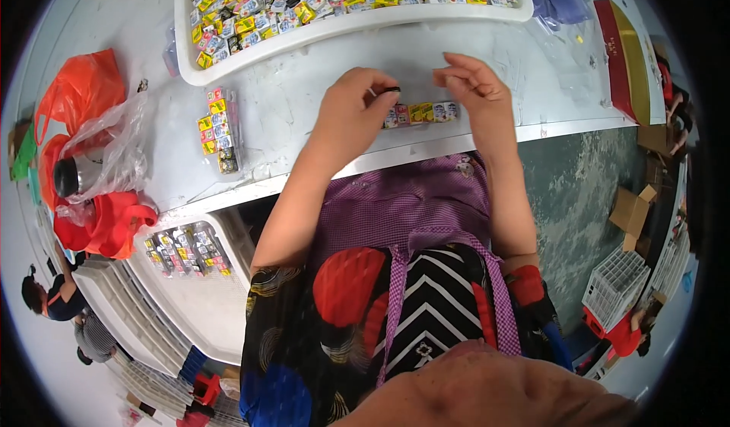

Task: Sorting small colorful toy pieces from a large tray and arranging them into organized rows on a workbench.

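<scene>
Dark patterned clothing (pixel 277 298) and a purple apron (pixel 411 206) sit closest. On the table's (pixel 277 111) left lies a bundle of small boxes (pixel 220 130); a sweep of the left forearm could scatter it. Next, the left hand (pixel 351 114) pinches a small black piece (pixel 391 90) between thumb and finger by the left end of a short row of small boxes (pixel 422 113); a slipping pinch or bumping knuckles could knock the row crooked. Right of centre, the right hand (pixel 480 92) is half-curled, fingers loosely parted, nothing visible between them.
</scene>
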The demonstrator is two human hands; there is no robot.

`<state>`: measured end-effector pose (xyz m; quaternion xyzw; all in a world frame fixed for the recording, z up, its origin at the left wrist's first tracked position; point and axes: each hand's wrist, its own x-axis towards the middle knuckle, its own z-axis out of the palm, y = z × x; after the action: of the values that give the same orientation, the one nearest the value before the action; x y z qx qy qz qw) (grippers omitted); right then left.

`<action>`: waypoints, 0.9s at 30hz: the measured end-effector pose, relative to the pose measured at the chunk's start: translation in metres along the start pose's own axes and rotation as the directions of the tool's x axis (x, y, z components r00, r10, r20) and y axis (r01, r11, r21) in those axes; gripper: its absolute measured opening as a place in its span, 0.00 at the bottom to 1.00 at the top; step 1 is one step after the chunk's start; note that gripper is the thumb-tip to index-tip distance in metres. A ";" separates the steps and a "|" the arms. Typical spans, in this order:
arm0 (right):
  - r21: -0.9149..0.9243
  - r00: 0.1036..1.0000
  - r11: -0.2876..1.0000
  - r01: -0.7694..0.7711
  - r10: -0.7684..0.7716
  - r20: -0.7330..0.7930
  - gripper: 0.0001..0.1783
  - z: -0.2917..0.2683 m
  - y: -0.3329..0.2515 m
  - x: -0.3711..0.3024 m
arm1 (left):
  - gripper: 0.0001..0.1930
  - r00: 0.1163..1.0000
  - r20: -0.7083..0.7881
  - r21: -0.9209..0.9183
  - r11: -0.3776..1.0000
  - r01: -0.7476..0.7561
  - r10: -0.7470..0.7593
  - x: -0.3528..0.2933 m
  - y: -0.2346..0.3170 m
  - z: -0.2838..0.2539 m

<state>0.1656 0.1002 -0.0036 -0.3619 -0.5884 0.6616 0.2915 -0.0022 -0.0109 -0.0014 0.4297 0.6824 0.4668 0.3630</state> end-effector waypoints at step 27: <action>-0.815 0.905 0.465 0.345 -0.393 0.159 0.14 0.017 0.023 -0.004 | 0.15 0.986 0.046 -0.449 0.879 0.164 -0.160 0.006 -0.007 -0.011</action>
<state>0.1547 0.0846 -0.0253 -0.3365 -0.8851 0.2172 0.2371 -0.0165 -0.0101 -0.0052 0.2770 0.5877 0.5786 0.4930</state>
